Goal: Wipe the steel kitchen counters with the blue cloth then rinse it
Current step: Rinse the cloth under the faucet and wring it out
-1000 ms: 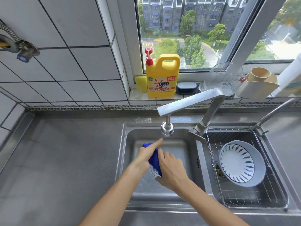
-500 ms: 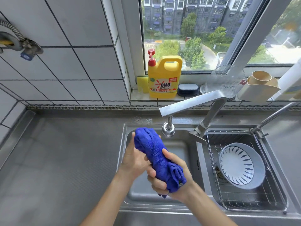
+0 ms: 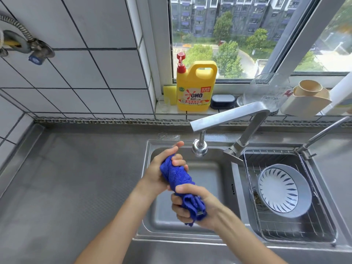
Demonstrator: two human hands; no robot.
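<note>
The blue cloth (image 3: 178,176) is rolled into a thick twist above the left sink basin (image 3: 207,174). My left hand (image 3: 162,166) grips its upper end, fingers curled over it and the forefinger sticking out toward the tap. My right hand (image 3: 198,204) grips the lower end, where folds of cloth bulge out between fingers and palm. The steel tap (image 3: 228,117) ends in a round nozzle (image 3: 199,149) just right of my left hand; no water shows. The steel counter (image 3: 76,178) stretches to the left of the sink.
A wire rack (image 3: 297,233) in the right basin holds a white and blue bowl (image 3: 283,193). On the window sill stand a yellow detergent jug (image 3: 196,88), a yellow sponge (image 3: 168,94), a dark soap box (image 3: 222,101), a clear jug (image 3: 266,92) and a beige holder (image 3: 306,100).
Both hands lifted the cloth out of the basin, then stretched it into a longer twist. My left hand now wraps over the upper end; my right hand has dropped lower.
</note>
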